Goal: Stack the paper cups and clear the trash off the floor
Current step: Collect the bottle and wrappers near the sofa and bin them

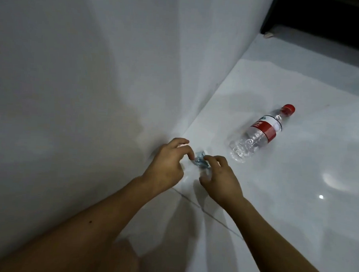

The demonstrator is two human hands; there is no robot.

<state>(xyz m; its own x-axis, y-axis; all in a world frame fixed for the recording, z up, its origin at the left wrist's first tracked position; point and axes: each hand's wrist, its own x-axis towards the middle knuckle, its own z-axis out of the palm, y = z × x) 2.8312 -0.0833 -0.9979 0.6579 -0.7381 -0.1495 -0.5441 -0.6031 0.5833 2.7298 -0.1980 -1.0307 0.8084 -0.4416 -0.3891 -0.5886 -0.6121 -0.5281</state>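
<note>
Crumpled blue-and-white wrapper (262, 164) — on the white tiled floor (295, 202) by its wall edge, pinched between fingertips of left hand (166, 166) and right hand (222, 178). Clear plastic bottle (259, 132), red cap — lying on its side nearby, untouched.

This looks like a room inside a house or flat, but it is hard to be sure. The shiny white tiled floor (295, 202) fills the right side of the frame, with thin dark lines between the tiles and bright spots of lamp light on it. A plain white wall (74, 69) fills the left side and meets the floor in a slanted line. In the upper right corner stands a dark piece of furniture (323, 16); what kind cannot be told. A clear plastic bottle with a red cap and red label (259, 133) lies on the floor like litter.
</note>
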